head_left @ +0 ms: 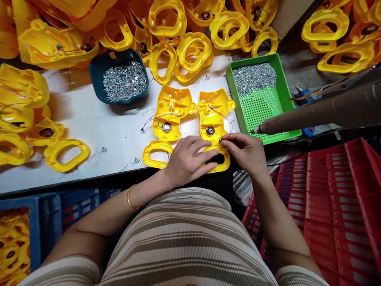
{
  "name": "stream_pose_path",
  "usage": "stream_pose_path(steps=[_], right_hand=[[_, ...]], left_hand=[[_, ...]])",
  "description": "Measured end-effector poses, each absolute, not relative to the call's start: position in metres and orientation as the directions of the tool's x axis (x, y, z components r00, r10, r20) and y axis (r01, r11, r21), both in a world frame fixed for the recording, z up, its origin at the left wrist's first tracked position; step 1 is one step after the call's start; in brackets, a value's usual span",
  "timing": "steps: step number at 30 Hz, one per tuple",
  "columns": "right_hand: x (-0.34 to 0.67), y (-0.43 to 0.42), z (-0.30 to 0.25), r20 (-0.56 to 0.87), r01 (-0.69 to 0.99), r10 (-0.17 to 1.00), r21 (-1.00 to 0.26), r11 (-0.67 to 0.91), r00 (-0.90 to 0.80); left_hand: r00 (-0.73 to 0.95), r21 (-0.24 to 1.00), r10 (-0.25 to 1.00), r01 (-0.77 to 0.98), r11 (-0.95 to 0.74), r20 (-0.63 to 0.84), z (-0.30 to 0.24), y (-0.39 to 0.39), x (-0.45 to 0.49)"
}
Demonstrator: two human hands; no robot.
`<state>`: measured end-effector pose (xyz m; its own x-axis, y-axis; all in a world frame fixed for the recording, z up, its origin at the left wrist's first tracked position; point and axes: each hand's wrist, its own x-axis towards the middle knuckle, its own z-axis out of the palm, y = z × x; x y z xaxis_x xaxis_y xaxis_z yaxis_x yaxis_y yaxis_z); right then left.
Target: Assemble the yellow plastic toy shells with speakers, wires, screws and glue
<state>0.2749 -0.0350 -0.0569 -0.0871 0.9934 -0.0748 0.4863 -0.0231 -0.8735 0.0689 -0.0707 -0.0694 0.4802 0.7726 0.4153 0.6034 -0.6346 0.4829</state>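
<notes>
Two yellow plastic shell halves lie side by side, hollow side up, each with a round speaker, thin wires and a ring-shaped handle. Over the handle of the right shell half (212,102) rests my left hand (190,159), fingers stretched out and somewhat apart. My right hand (247,153) pinches a small black connector (220,140) between thumb and forefinger, just below that shell's speaker (210,130). Red and dark wires run from the connector up into the shell. The left shell half (172,102) lies untouched, its own black connector (142,129) resting on the table.
A dark teal bin (95,85) and a green perforated tray (258,113) hold many small screws. A brown-wrapped tool (297,117) reaches over the tray from the right. More yellow shells (166,18) are heaped behind and at left. Red crates (327,190) and a blue crate (44,226) flank me.
</notes>
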Motion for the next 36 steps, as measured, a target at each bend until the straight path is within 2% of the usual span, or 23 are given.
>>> stream_pose_path(steps=[2,5,8,14,16,18,20,22,24,30,36], right_hand=[[0.273,-0.035,-0.058,0.030,0.592,0.988,-0.798,0.113,-0.149],[0.268,-0.034,-0.061,0.110,0.649,0.972,-0.728,0.222,-0.209],[0.266,-0.033,-0.063,0.131,0.659,0.964,-0.708,0.255,-0.232],[0.265,-0.033,-0.067,0.141,0.674,0.958,-0.685,0.277,-0.250],[0.263,-0.036,-0.068,0.166,0.722,0.948,-0.616,0.316,-0.273],[0.260,-0.039,-0.072,0.210,0.789,0.929,-0.491,0.370,-0.305],[0.258,-0.043,-0.078,0.277,0.838,0.904,-0.358,0.411,-0.325],[0.257,-0.047,-0.087,0.353,0.853,0.876,-0.287,0.436,-0.328],[0.259,-0.049,-0.096,0.389,0.843,0.860,-0.290,0.454,-0.330],[0.272,-0.055,-0.104,0.415,0.733,0.826,-0.409,0.544,-0.382],[0.275,-0.058,-0.098,0.357,0.781,0.790,-0.210,0.588,-0.499]], left_hand=[[0.592,0.395,0.721,0.603,-0.693,0.360,-0.075,-0.082,0.067],[0.651,0.354,0.707,0.615,-0.705,0.277,-0.081,-0.089,0.069],[0.654,0.367,0.716,0.621,-0.692,0.243,-0.085,-0.089,0.071],[0.640,0.378,0.719,0.616,-0.691,0.271,-0.091,-0.087,0.071],[0.638,0.381,0.715,0.608,-0.696,0.286,-0.091,-0.086,0.070],[0.639,0.386,0.709,0.599,-0.701,0.297,-0.090,-0.085,0.070],[0.644,0.388,0.705,0.594,-0.705,0.297,-0.089,-0.084,0.069],[0.647,0.390,0.703,0.591,-0.706,0.294,-0.089,-0.083,0.069],[0.648,0.392,0.703,0.588,-0.707,0.295,-0.089,-0.083,0.069],[0.650,0.406,0.704,0.584,-0.703,0.286,-0.087,-0.084,0.067],[0.636,0.461,0.735,0.593,-0.660,0.234,-0.093,-0.082,0.070]])
